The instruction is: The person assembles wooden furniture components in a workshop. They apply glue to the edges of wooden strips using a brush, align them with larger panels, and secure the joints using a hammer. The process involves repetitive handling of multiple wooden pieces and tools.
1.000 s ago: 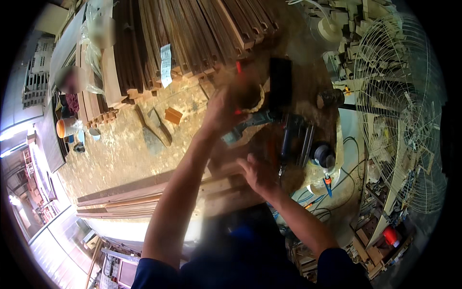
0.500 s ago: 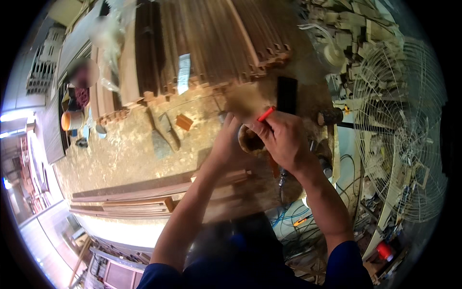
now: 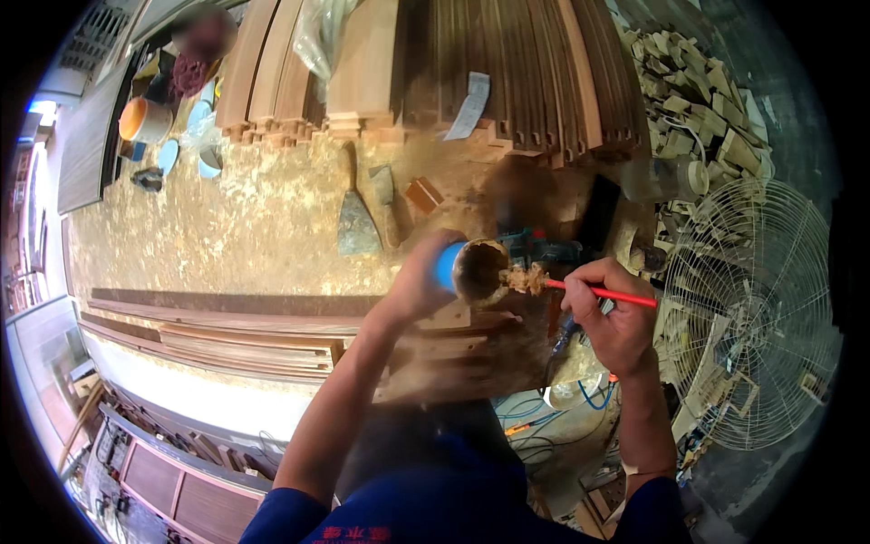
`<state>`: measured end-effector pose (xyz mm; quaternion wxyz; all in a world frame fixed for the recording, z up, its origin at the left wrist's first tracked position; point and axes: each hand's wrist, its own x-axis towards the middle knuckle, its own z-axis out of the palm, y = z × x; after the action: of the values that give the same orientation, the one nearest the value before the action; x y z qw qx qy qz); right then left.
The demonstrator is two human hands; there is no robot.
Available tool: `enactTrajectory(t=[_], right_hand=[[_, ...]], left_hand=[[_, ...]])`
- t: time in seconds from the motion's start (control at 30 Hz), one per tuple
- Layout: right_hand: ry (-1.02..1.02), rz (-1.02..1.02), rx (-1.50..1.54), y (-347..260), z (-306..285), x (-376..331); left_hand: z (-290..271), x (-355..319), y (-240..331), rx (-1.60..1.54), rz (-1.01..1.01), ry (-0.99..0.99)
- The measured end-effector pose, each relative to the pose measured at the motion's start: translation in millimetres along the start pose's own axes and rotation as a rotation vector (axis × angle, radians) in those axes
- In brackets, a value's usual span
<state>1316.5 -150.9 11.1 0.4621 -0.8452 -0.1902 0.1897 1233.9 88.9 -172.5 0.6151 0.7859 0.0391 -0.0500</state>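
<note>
My left hand (image 3: 419, 279) is wrapped round a blue cup (image 3: 445, 267), tilted so its mouth faces right. Brown residue coats the cup's rim and inner wall. Between the thumb and fingers of my right hand (image 3: 618, 319) is a thin red stick (image 3: 632, 297). A crumbly tan-brown clump (image 3: 526, 279) clings to its left end, just outside the cup's mouth. Behind the cup, a green and black power tool (image 3: 542, 248) lies on the worktable (image 3: 263, 227), partly hidden.
Grooved wooden boards (image 3: 517, 82) are stacked along the far side; wooden strips (image 3: 236, 349) lie along the near edge. A scraper (image 3: 360, 222) and a small reddish-brown block (image 3: 422, 194) rest mid-table. A wire-caged fan (image 3: 752, 317) stands right. Far left are a bucket (image 3: 145, 120) and a person (image 3: 192, 74).
My right hand has moved right and nearer, drawing the stick's clumped end out of the cup. The cup now tilts right, showing its blue side. The whole view has shifted.
</note>
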Motion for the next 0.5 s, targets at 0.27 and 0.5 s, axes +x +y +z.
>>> enactTrajectory(t=[0.27,0.5], right_hand=[[-0.123,0.146,-0.007,-11,23,15],[-0.105,0.049,-0.201,0,18,21]], left_hand=[[-17,16,-48,-0.101,0.089,-0.229],[-14,41,-69,-0.046,0.098,-0.264]])
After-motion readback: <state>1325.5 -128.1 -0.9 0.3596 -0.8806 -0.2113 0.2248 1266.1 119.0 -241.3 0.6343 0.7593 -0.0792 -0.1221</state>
